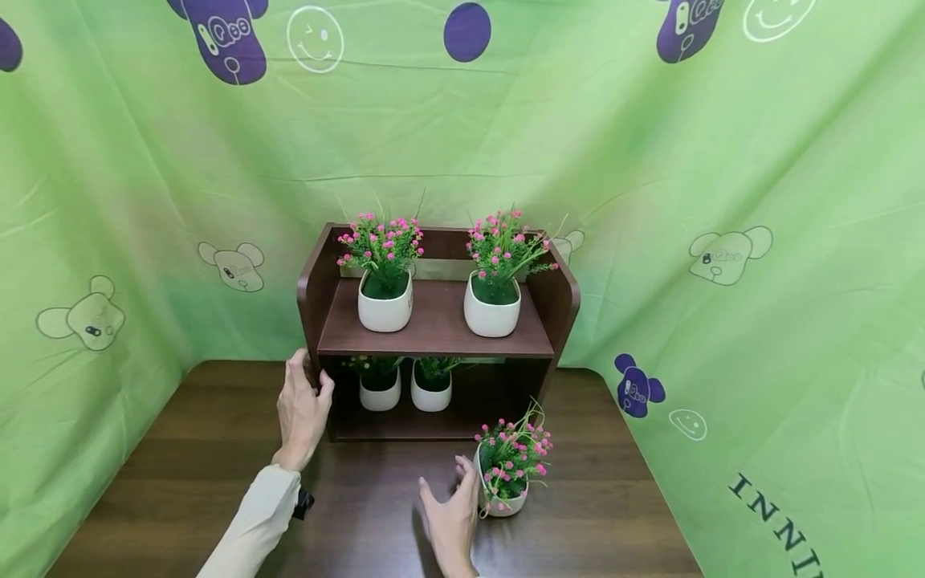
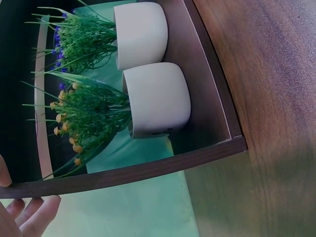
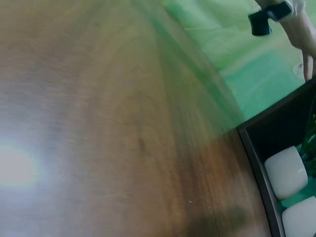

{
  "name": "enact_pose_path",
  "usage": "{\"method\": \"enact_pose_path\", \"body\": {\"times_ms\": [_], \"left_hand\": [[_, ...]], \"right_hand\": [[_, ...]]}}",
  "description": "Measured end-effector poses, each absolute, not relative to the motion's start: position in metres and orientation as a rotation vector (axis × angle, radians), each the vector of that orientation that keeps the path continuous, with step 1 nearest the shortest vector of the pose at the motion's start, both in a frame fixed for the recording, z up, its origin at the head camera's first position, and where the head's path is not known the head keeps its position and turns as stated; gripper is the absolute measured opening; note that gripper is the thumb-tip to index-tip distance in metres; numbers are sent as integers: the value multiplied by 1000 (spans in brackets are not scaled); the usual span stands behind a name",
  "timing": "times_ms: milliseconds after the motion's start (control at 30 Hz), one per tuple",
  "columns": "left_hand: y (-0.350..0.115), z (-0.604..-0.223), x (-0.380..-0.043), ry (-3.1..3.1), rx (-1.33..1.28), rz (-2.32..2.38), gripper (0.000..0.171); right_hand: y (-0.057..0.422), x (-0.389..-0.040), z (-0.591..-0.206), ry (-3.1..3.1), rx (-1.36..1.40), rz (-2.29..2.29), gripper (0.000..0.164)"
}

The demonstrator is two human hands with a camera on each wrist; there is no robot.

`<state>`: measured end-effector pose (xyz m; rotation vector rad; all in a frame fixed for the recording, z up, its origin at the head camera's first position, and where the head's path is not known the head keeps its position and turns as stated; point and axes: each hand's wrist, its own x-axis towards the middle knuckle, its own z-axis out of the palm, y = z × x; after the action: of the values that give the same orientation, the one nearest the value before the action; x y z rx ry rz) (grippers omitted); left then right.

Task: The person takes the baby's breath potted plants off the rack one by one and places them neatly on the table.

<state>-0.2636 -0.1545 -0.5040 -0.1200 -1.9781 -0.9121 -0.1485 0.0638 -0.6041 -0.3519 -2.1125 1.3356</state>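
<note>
My left hand (image 1: 302,409) grips the left side panel of a dark brown two-tier shelf (image 1: 433,355). In the left wrist view the thumb lies inside that panel and the fingers (image 2: 39,217) on its outer face. My right hand (image 1: 451,518) is at the left of a white pot of pink flowers (image 1: 509,466) on the table, thumb and fingers spread apart; whether it touches the pot I cannot tell. In the right wrist view the right hand does not show.
Two pots of pink flowers, a left one (image 1: 385,309) and a right one (image 1: 493,313), stand on the upper tier. Below are a yellow-flowered pot (image 2: 158,98) and a purple-flowered pot (image 2: 143,34). Green patterned cloth (image 1: 433,128) hangs around the wooden table (image 1: 592,514).
</note>
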Motion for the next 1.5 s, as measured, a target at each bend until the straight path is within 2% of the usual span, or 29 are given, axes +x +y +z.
{"method": "enact_pose_path", "body": {"times_ms": [600,1500], "left_hand": [[-156,-503,-264,-1977,-129,-891,48],[-152,-504,-265,-1954,-108,-894,49]], "right_hand": [[59,-203,-600,-2108,-373,1435,68],[42,-248,-596,-2124,-413,1393,65]]}}
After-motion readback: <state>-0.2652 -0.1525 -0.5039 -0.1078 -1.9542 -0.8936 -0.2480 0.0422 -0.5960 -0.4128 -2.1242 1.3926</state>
